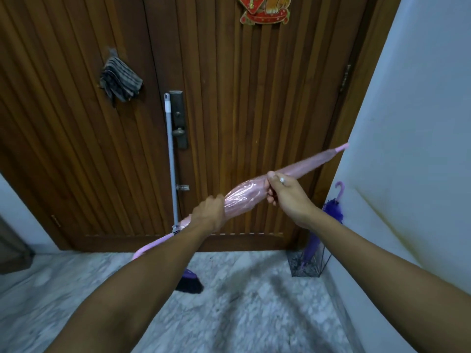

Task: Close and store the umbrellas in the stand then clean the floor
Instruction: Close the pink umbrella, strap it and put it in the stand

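A person holds a folded pink umbrella [244, 197] slantwise in front of a ribbed wooden door [229, 98]. Its tip points up and right and touches or nearly touches the edge of the white wall [420, 123]; its curved handle end dips low to the left, behind the left forearm. The left hand [209, 212] is wrapped round the thick lower part of the canopy, fingers curled about it. The right hand [283, 192] grips the canopy a little higher, thumb on top and fingers curled under.

In the corner between door and wall stands a wire stand [308, 263] on the marble floor [242, 314]. A purple umbrella [331, 207] already sits in it, its hooked handle up and leaning on the wall. The right forearm crosses in front of part of this umbrella.

A broom [170, 149] leans upright against the door, its grey pole running beside the dark lock plate [178, 118]. Its purple head with dark bristles rests on the floor just below the left forearm, which hides the join between pole and head. A striped grey cloth [119, 80] hangs on the door's left half. A red and gold ornament [265, 8] is fixed at the top of the door. At the far left edge a brown object is partly in view; what it is cannot be told.
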